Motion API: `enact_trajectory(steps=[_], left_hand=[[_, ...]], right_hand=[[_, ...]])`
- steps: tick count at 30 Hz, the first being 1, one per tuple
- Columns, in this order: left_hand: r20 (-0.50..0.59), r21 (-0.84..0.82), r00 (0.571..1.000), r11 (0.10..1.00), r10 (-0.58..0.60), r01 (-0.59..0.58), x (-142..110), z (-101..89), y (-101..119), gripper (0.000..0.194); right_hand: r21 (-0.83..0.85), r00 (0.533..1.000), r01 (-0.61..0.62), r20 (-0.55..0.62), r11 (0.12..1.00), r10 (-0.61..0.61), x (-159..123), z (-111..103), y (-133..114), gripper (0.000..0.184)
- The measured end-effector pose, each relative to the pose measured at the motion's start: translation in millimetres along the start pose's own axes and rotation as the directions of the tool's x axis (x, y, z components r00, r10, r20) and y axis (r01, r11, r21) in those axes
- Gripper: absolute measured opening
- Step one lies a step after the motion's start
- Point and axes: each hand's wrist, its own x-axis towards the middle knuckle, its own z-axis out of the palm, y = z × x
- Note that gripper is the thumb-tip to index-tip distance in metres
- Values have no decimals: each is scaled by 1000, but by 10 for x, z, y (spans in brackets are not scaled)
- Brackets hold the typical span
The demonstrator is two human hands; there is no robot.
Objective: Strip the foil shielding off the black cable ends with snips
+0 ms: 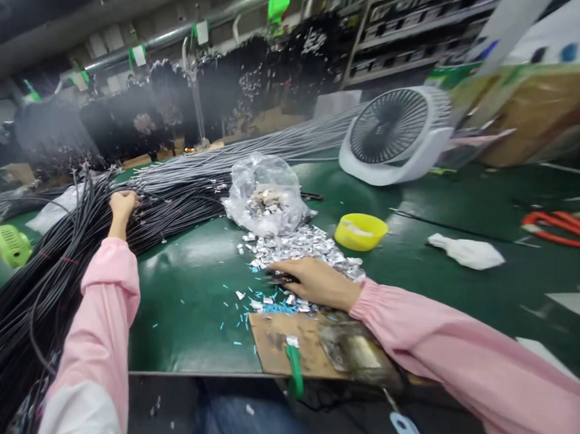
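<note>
My left hand [122, 208] is at the long bundle of black cables [182, 210], its fingers closed among the cable ends; how many strands it grips is hidden. Over the pile of small silver metal pieces [308, 244], my right hand [318, 281] is closed around a dark hand tool [279, 277] that points left; its kind is blurred. Short bits of blue tubing [279, 307] are scattered just below that hand. A clear plastic bag [266, 196] holding more small pieces sits behind the pile.
Close by are a yellow bowl [361, 232], a white fan [398, 135] and a small green fan [10, 246]. A stained board [282, 347] with a soldered-looking metal device [365, 352] lies at the table's front edge. Orange-handled tool [564, 228] lies right.
</note>
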Motion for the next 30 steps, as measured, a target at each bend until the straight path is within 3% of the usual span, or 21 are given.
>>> enact_trajectory(steps=[2, 4, 6, 8, 13, 18, 21, 25, 30], left_hand=[[231, 68, 967, 990, 104, -123, 55, 144, 68, 26], [424, 105, 879, 953, 217, -286, -16, 363, 128, 25], [514, 132, 802, 896, 304, -424, -171, 592, 186, 25], [530, 188, 770, 836, 355, -515, -358, 777, 242, 26], [441, 405, 834, 756, 331, -514, -736, 969, 328, 30], [411, 491, 871, 739, 270, -461, -788, 890, 305, 25], [411, 488, 878, 754, 246, -440, -600, 763, 216, 23], [352, 514, 919, 784, 178, -348, -141, 624, 3, 28], [289, 531, 948, 801, 136, -277, 363, 639, -319, 32]], right_hand=[[-5, 1000, 7, 2, 1000, -7, -13, 40, 38, 40], [-19, 1000, 17, -14, 1000, -18, -36, 115, 94, 38], [-12, 998, 29, -57, 999, -30, -71, 204, 151, 37], [22, 992, 41, -121, 999, -38, -114, 282, 193, 39], [83, 978, 65, -202, 994, -47, -191, 353, 209, 44], [120, 979, 63, -201, 991, -38, -206, 324, 185, 43], [118, 981, 69, -188, 991, -45, -204, 305, 195, 42], [120, 983, 109, -164, 987, -89, -199, 270, 221, 40], [116, 980, 92, -189, 989, -69, -200, 235, 215, 42]])
